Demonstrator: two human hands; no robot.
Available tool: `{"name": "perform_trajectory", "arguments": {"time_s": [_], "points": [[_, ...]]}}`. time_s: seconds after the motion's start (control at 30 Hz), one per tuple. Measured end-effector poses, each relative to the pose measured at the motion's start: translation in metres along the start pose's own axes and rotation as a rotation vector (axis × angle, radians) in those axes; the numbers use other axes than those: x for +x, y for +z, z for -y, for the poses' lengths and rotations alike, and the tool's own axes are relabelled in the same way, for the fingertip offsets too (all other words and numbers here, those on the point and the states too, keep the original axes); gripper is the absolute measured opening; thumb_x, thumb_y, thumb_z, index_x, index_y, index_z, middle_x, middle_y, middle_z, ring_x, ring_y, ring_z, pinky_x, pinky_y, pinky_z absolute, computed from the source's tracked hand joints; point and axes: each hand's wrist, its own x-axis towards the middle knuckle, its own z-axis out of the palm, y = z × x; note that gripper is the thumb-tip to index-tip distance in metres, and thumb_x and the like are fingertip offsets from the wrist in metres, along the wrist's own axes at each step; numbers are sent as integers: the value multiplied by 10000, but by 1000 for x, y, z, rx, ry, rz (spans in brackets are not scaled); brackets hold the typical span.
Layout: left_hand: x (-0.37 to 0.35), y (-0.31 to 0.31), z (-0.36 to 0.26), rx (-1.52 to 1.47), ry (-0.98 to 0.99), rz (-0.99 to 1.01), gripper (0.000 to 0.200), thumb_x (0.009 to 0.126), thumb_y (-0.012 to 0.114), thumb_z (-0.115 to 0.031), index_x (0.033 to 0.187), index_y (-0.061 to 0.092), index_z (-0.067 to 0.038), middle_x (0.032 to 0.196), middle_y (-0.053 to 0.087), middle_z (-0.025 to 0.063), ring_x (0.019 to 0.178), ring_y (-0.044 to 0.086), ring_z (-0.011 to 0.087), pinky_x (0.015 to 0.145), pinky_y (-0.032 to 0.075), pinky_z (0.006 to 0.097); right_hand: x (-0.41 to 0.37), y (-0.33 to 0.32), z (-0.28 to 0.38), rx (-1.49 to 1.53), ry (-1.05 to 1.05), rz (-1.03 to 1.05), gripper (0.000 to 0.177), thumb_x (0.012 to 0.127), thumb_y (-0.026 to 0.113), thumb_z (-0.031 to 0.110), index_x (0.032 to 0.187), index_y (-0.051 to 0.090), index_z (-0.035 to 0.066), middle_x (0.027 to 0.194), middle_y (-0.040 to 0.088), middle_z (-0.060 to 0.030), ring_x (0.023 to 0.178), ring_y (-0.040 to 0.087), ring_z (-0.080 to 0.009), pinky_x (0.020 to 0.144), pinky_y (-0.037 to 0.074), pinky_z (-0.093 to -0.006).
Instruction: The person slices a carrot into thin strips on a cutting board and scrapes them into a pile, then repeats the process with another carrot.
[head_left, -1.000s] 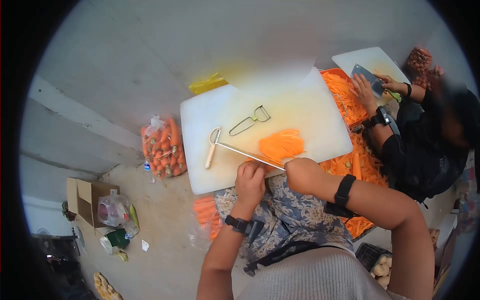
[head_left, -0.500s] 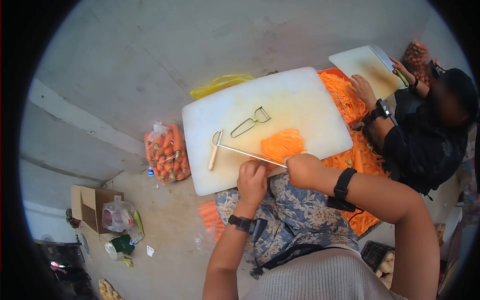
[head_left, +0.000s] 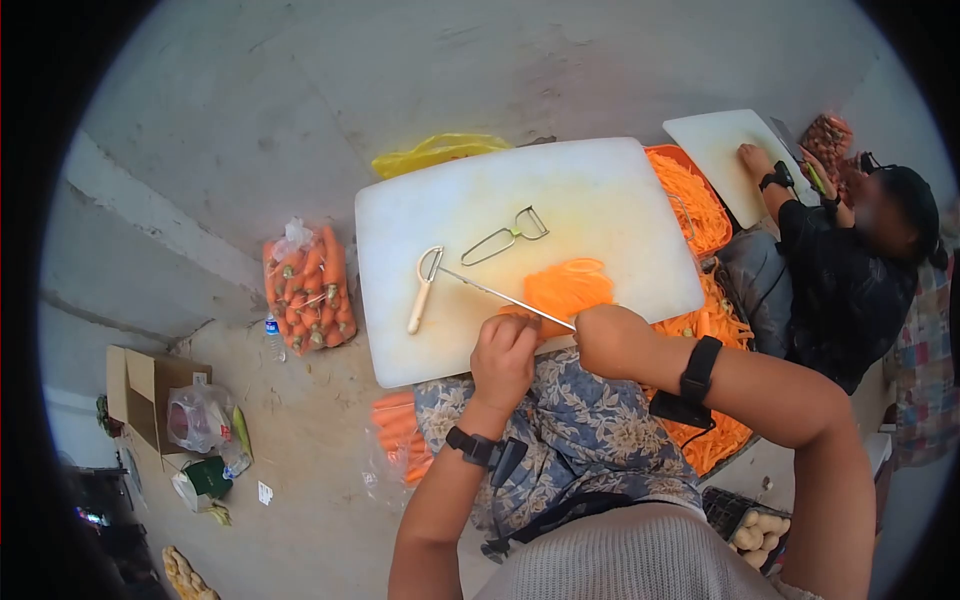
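Observation:
My right hand (head_left: 614, 342) is closed around the handle of a knife (head_left: 490, 290), whose thin blade points up and left across the white cutting board (head_left: 420, 200). My left hand (head_left: 503, 355) has its fingers closed on a carrot (head_left: 545, 327) at the board's near edge, beside the blade. The carrot is mostly hidden by my fingers and the knife. A fan of thin carrot slices (head_left: 568, 285) lies just beyond the blade. On the board are a white-handled peeler (head_left: 420, 300) and a metal peeler (head_left: 510, 235).
A bag of carrots (head_left: 308, 295) stands left of the board, with more bagged carrots (head_left: 398, 425) below. Shredded carrot (head_left: 690, 200) fills an orange tray at right. A co-worker (head_left: 850, 270) sits beside another cutting board (head_left: 715, 140). A cardboard box (head_left: 150, 390) is on the floor.
The view has shifted slightly. The co-worker has leaned back, and their near hand has moved from above the shredded carrot onto their board. My hands keep nearly the same pose.

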Motion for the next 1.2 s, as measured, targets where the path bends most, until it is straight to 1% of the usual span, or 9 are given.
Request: {"name": "perform_trajectory", "arguments": {"time_s": [0.1, 0.4, 0.47, 0.5, 0.57, 0.77, 0.97, 1.1, 1.2], "points": [[-2, 5, -2, -1, -5, 4, 252, 681, 753, -90, 922, 678, -88, 941, 623, 36, 940, 584, 268, 749, 519, 362, 5, 1, -2, 24, 71, 40, 133, 796, 604, 104, 785, 671, -10, 760, 655, -234, 756, 656, -395, 693, 519, -472], [-2, 1, -4, 47, -15, 21, 234, 692, 756, -97, 910, 673, -82, 937, 619, 43, 951, 580, 277, 758, 516, 373, 8, 35, -30, 51, -69, -127, 186, 822, 582, 146, 838, 671, -17, 739, 649, -236, 724, 648, -401, 677, 515, -477], [-5, 0, -4, 78, -21, 38, 242, 729, 712, -83, 969, 689, -92, 971, 629, 36, 958, 588, 256, 782, 518, 346, 9, 45, -35, 85, -104, -177, 190, 828, 577, 149, 803, 670, -15, 739, 649, -238, 714, 645, -404, 673, 513, -483], [-6, 0, -4, 89, -19, 39, 242, 729, 712, -83, 969, 689, -92, 971, 629, 36, 958, 588, 256, 782, 518, 346, 9, 44, -34, 91, -112, -180, 190, 828, 577, 149, 803, 670, -15, 739, 649, -238, 714, 645, -404, 673, 513, -483], [-2, 2, -3, 60, -22, 27, 244, 726, 722, -94, 968, 686, -87, 971, 627, 35, 970, 581, 258, 786, 516, 352, 13, 35, -30, 87, -74, -144, 155, 744, 609, 108, 826, 670, -8, 758, 662, -242, 742, 664, -393, 674, 531, -466], [-2, 4, -7, 79, -22, 35, 292, 692, 760, -72, 970, 672, -71, 970, 609, 66, 973, 566, 295, 839, 484, 392, 20, 14, -11, 38, -82, -65, 170, 722, 631, 115, 815, 701, -10, 782, 676, -226, 778, 677, -382, 703, 544, -444], [-1, 2, -6, 79, -22, 30, 282, 708, 747, -74, 982, 681, -75, 978, 621, 55, 982, 573, 276, 832, 495, 375, 20, 29, -27, 126, -65, -102, 192, 708, 640, 131, 811, 701, -18, 790, 674, -235, 800, 677, -378, 706, 542, -447], [-3, 0, -6, 76, 7, 33, 275, 715, 747, -76, 981, 680, -70, 986, 617, 61, 985, 571, 281, 846, 488, 379, 18, 29, -36, 130, -104, -68, 206, 756, 634, 164, 809, 696, -25, 776, 666, -245, 790, 669, -391, 700, 537, -455], [-7, 1, -7, 84, 0, 14, 276, 718, 748, -76, 985, 679, -65, 993, 615, 62, 987, 571, 285, 858, 483, 382, 15, 28, -44, 272, -119, -157, 240, 816, 610, 193, 788, 688, -33, 754, 656, -252, 757, 660, -409, 691, 533, -465]]}}
